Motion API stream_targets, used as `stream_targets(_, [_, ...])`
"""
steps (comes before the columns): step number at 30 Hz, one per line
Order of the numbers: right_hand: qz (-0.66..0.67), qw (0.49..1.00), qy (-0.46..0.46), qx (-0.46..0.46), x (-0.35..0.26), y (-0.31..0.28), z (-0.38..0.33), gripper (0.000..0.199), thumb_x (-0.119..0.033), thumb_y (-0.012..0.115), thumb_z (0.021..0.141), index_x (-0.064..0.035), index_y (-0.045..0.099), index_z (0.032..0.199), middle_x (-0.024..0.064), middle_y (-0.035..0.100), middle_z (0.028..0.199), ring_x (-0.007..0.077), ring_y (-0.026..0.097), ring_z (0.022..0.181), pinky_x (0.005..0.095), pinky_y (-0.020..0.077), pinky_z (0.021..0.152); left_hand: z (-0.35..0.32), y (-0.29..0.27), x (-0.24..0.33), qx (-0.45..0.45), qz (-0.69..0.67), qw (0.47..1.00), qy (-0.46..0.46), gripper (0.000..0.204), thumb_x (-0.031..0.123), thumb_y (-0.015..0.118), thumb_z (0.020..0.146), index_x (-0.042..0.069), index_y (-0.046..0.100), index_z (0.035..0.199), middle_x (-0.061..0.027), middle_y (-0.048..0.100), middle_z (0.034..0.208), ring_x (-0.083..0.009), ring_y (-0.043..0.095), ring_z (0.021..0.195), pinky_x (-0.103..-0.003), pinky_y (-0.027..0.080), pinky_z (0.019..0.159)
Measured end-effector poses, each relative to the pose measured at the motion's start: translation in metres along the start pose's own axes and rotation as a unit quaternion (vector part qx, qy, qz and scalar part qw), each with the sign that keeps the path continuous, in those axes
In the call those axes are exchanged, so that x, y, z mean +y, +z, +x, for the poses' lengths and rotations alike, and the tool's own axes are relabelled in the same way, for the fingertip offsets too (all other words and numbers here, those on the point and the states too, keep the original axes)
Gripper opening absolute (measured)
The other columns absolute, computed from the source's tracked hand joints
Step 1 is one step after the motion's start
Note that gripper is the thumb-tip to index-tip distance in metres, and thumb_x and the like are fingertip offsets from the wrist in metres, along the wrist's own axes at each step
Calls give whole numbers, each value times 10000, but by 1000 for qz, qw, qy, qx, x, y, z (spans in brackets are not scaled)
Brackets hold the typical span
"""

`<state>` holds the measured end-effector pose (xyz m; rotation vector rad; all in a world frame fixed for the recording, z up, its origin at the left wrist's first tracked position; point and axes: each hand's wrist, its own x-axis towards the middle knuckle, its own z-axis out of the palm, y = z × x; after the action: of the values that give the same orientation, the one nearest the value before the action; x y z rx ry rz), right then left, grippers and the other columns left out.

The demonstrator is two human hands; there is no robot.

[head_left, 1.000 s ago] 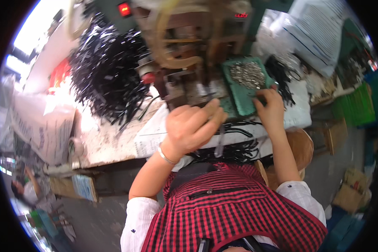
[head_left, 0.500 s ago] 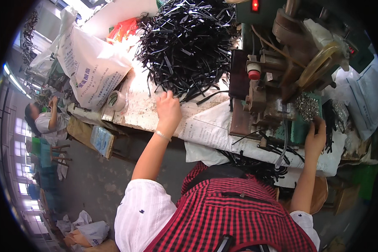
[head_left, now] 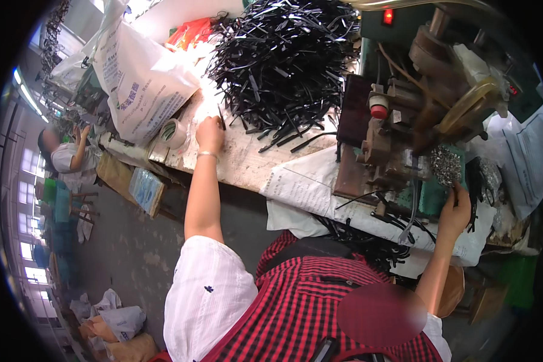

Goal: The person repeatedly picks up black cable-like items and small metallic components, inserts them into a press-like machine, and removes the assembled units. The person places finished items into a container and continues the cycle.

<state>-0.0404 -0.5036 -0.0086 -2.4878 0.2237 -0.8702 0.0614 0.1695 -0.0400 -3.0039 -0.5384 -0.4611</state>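
- A thin black strip (head_left: 221,116) is showing at the far right side of the left hand (head_left: 210,136), right by the fingertips.
- The left fingers are curling together; whether they are pinching the strip, I cannot tell.
- Small metal pieces (head_left: 446,164) are lying in a green tray (head_left: 431,200), just beyond the right hand (head_left: 457,210).
- The right fingers are bending at the tray; their grip is unclear.
- A black heap (head_left: 283,69) is lying farther right of the left hand, a tape roll (head_left: 173,134) sitting left.

Black strips (head_left: 283,72) look like glossy plastic, small parts (head_left: 445,166) like shiny metal, the tabletop (head_left: 241,164) rough and matt.
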Motion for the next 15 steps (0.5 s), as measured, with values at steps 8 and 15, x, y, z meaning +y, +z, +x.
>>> stream_targets(8, [-27, 995, 93, -21, 21, -56, -35, 178, -38, 660, 969, -14, 742, 1125, 107, 744, 1028, 230, 685, 936, 328, 527, 863, -30, -72, -81, 243, -819, 484, -187, 409, 346, 546, 1070, 9, 720, 917, -88, 755, 922, -209, 706, 817, -312, 598, 726])
stream_targets(15, [144, 978, 119, -91, 26, -30, -14, 123, -45, 670, 961, -5, 698, 1074, 52, 713, 941, 127, 629, 858, 289, 500, 831, -51, -134, -53, 155, -914, 289, -239, 332, 420, 606, 1041, 110, 723, 1024, -59, 739, 935, -174, 656, 831, -327, 521, 660])
